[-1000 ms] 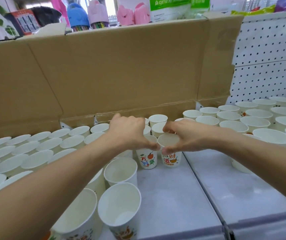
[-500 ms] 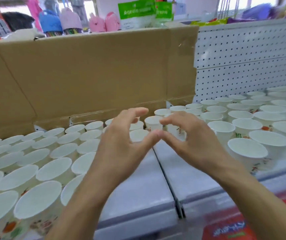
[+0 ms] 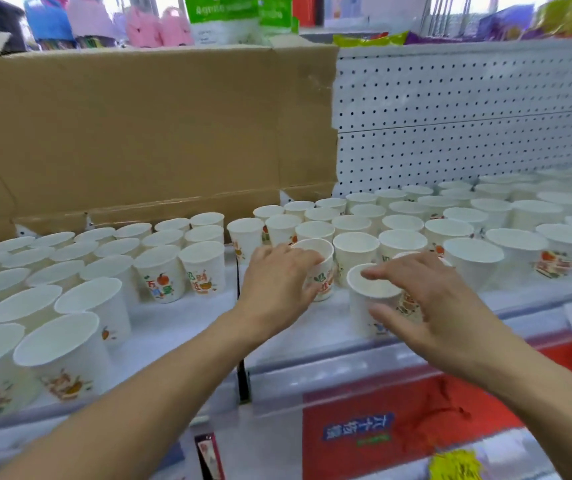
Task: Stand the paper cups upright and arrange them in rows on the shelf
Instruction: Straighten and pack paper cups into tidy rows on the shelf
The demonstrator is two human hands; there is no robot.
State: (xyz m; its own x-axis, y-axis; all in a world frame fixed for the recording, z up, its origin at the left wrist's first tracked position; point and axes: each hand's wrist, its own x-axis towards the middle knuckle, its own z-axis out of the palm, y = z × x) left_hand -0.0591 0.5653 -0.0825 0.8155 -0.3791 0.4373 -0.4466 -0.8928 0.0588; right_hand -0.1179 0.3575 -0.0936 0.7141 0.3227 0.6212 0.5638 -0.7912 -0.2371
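My right hand [image 3: 440, 306] cups the near cup [image 3: 369, 299] loosely, fingers [image 3: 386, 271] spread over its rim; my left hand [image 3: 277, 282] wraps a second cup [image 3: 322, 268] just beyond. Behind my fingertips the rows [image 3: 398, 223] stand packed on the shelf [image 3: 312, 323], so I judge a careless nudge could topple neighbours.

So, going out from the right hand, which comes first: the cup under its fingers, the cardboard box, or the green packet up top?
1. Cup, right under the right hand, near the shelf's front edge.
2. Cardboard box, behind the cups, to the left.
3. Green packet, up top, beyond the box.
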